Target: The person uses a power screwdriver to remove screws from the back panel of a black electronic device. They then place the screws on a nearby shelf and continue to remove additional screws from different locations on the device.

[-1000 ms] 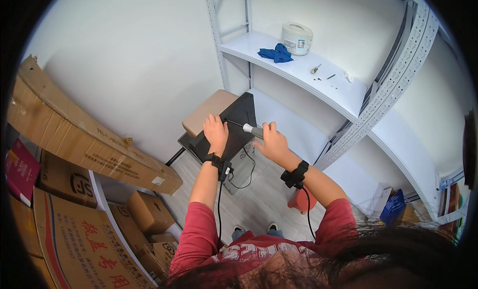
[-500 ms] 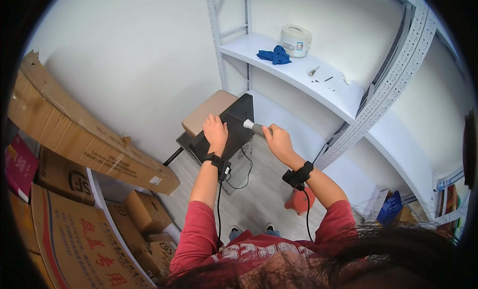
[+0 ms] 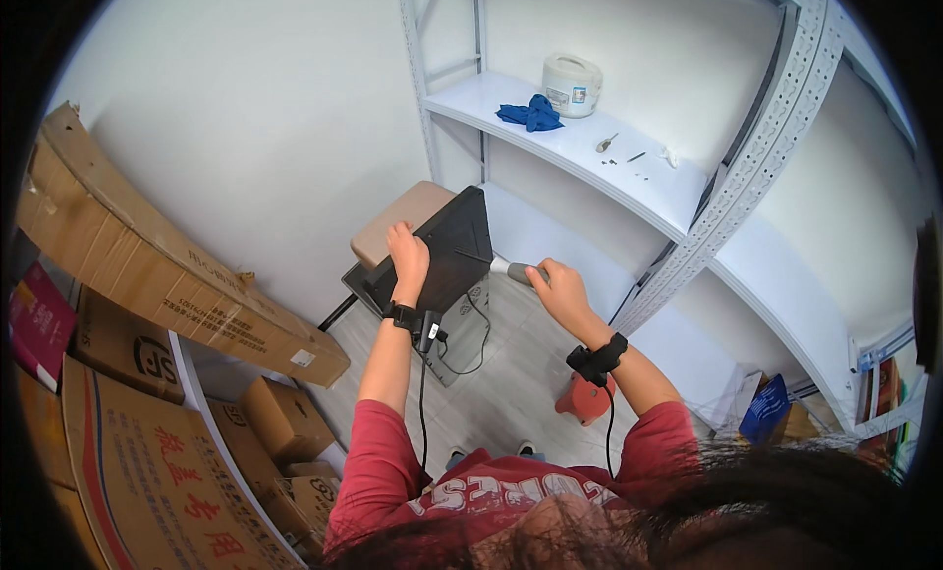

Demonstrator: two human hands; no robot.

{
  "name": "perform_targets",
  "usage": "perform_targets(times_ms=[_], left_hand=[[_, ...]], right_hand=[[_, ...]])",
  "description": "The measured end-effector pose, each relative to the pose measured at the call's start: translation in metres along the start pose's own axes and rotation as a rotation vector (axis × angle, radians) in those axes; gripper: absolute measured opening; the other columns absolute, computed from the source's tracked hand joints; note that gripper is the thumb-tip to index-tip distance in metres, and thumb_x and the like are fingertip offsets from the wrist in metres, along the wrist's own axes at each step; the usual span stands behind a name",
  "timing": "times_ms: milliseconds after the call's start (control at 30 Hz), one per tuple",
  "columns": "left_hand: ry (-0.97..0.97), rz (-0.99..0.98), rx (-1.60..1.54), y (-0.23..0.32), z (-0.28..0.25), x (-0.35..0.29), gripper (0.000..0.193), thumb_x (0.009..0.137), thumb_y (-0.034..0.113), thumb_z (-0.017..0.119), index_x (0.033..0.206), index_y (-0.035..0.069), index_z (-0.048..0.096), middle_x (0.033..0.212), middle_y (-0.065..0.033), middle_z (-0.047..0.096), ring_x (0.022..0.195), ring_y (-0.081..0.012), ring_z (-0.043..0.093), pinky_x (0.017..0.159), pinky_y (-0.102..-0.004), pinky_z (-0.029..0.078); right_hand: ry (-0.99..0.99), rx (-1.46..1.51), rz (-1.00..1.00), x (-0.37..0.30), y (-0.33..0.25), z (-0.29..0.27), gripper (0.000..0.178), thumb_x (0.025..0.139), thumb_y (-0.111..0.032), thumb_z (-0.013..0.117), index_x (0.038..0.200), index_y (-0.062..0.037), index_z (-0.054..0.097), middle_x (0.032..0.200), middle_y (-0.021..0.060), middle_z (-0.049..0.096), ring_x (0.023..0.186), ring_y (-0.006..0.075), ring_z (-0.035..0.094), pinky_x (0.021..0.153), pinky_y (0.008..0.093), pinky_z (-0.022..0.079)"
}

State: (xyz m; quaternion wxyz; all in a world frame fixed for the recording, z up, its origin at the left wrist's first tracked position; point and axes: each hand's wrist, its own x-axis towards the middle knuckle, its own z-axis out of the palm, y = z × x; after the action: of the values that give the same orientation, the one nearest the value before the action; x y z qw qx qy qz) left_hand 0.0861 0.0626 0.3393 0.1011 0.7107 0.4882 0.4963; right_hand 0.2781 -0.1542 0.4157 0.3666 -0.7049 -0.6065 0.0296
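A black flat panel (image 3: 454,241), like the back of a monitor, stands tilted in front of me beside a tan padded seat (image 3: 413,211). My left hand (image 3: 409,256) is closed over its upper left edge. In my right hand (image 3: 562,293) is a screwdriver (image 3: 527,273) with a grey handle, a white collar and a thin dark shaft. The shaft points left across the panel's face, its tip near the middle. Whether the tip touches a screw is too small to tell. Black straps with cables are around both wrists.
A grey metal box (image 3: 460,346) with a loose black cable stands below the panel. To the right, a white shelf (image 3: 580,142) bears a rice cooker (image 3: 573,84), a blue cloth (image 3: 530,113) and small parts. A red stool (image 3: 586,398) is by my right arm; cardboard boxes (image 3: 177,275) fill the left.
My left hand has shifted from the panel's face up toward its edge. The screwdriver has moved slightly down and right, and more of its thin shaft shows. The whole view has shifted a little.
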Motion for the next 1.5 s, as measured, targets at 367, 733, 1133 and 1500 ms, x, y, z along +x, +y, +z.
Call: perform_targets(times_ms=[367,733,1133,1500], left_hand=[[-0.277,-0.386,-0.586,0.060,0.012,-0.075,0.012,0.088,-0.003,0.046,0.093,-0.004,0.056,0.075,-0.0088,0.063,0.062,-0.0134,0.064,0.060,-0.0244,0.052],[-0.408,-0.387,-0.282,0.064,0.035,-0.141,0.029,0.089,0.028,0.054,0.079,0.003,0.067,0.061,-0.0101,0.059,0.057,-0.0202,0.058,0.058,-0.0346,0.045],[-0.355,-0.507,-0.633,0.086,0.023,-0.151,0.012,0.082,-0.002,0.057,0.091,-0.002,0.065,0.071,-0.0027,0.063,0.059,-0.0069,0.058,0.053,-0.0204,0.046],[-0.306,-0.517,-0.705,0.101,0.027,-0.142,0.008,0.084,0.001,0.057,0.088,-0.003,0.063,0.067,-0.0028,0.061,0.060,-0.0079,0.059,0.055,-0.0207,0.048]], right_hand=[[0.059,0.134,0.034,-0.057,0.019,-0.039,0.028,0.087,-0.027,0.060,0.083,0.0014,0.060,0.068,0.0182,0.059,0.059,0.0343,0.057,0.054,0.0404,0.043],[-0.022,0.162,0.093,-0.089,0.061,-0.050,0.031,0.087,-0.028,0.059,0.083,0.0021,0.061,0.067,0.0191,0.059,0.057,0.0346,0.057,0.053,0.0398,0.042],[-0.056,0.197,0.063,-0.092,0.074,-0.065,0.028,0.087,-0.026,0.059,0.085,0.0022,0.061,0.069,0.0183,0.059,0.057,0.0328,0.057,0.053,0.0385,0.042],[-0.016,0.237,0.071,-0.093,0.077,-0.080,0.027,0.087,-0.025,0.060,0.086,0.0023,0.060,0.069,0.0172,0.060,0.057,0.0312,0.056,0.053,0.0376,0.042]])
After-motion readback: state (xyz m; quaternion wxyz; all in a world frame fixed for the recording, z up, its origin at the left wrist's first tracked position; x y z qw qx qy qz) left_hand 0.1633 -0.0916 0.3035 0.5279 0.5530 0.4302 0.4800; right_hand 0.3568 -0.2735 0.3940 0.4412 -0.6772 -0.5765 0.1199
